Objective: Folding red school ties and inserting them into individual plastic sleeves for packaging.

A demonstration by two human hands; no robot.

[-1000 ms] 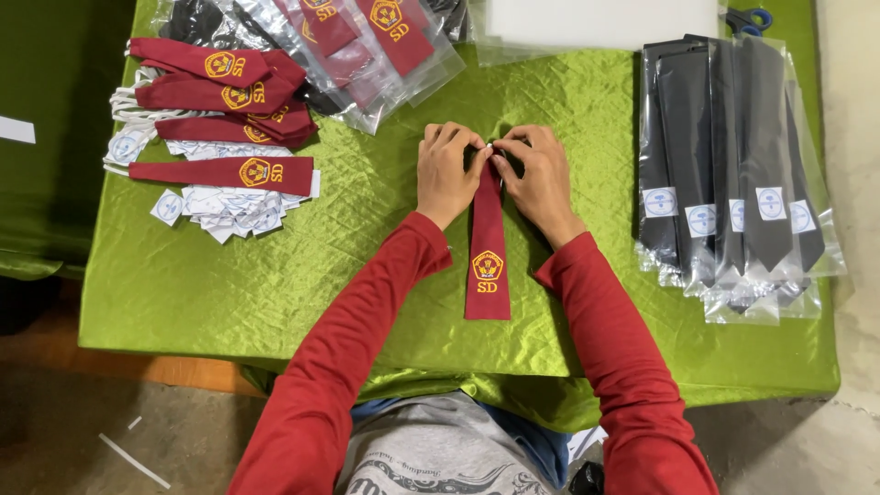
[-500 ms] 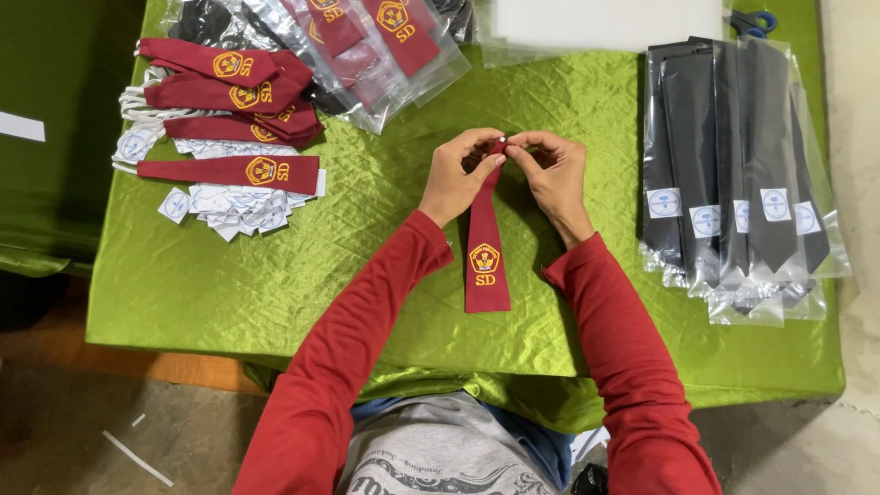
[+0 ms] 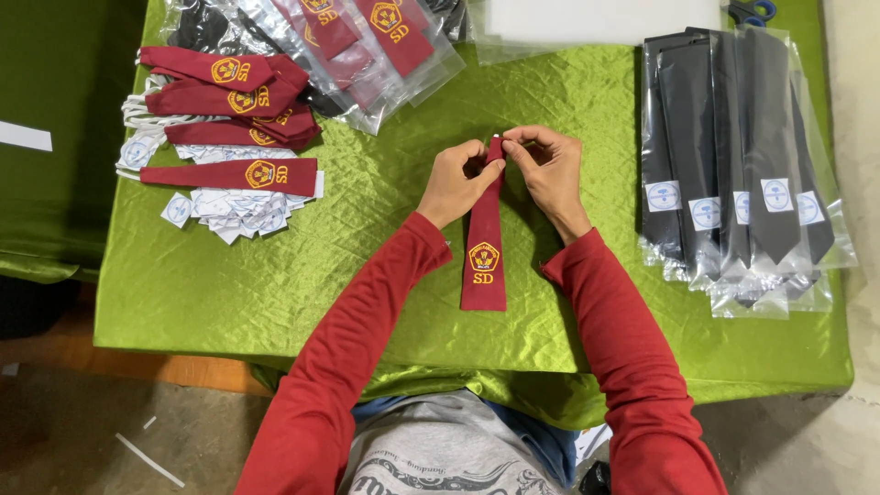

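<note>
Both arms, sleeved in red, are stretched forward from the near edge of the table and bent slightly inward, so that the wrists converge toward its middle. The left hand (image 3: 451,183) is curled, its fingertips pinched together at the top. The right hand (image 3: 550,170) is held just beside it, fingers bent and pinched likewise, the two hands nearly touching at the fingertips.

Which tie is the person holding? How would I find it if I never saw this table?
Look at the middle of the green cloth on the table. Both hands, left hand and right hand, pinch the narrow top of one dark red tie. It lies alone, straight and unbagged, away from the red pile and the bagged dark ties.
</note>
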